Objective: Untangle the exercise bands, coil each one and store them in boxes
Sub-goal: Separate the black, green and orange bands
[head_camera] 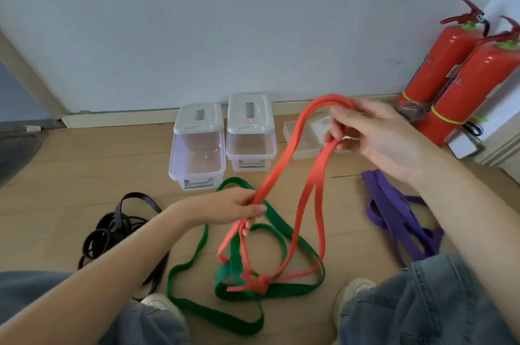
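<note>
Step in hand: untangling, judged from the knot low in the red band (pixel 298 170); no coiling or boxing begun.
Left hand (pixel 233 206): fingers curled round a bunched pair of red strands, held low over the floor (pixel 84 164), just above the green band (pixel 239 313).
Right hand (pixel 374 133): raised higher, fingers pinching the top loops of the same red band, near the boxes.
Red band: stretched between both grips, lower loops hanging down to a tight knot (pixel 260 285) resting on the green band.
Green band: sprawled on the floor between the knees; seemingly caught at the red knot, though whether threaded through or merely under cannot be told.
Black band (pixel 118 226): heaped on the floor at left, well apart from the red.
Purple band (pixel 399 226): bunched on the floor at right, partly behind the right forearm.
Boxes: two clear lidded boxes (pixel 198 147) (pixel 250 133) side by side by the wall, nothing seen inside; a flatter clear box (pixel 304 142) just beside them, partly hidden by the right hand.
Next move calls for: slack at the knot rather than pull, probably one grip freed to pick the knot loose and part red from green.
Hard to make out: strand order inside the knot; count of bands in the black heap; box labels too small to read.
Cut off: purple band's near end under the jeans; black band's lower part behind the left arm.
Aside: two fire extinguishers (pixel 450 71) standing by the wall at right.
</note>
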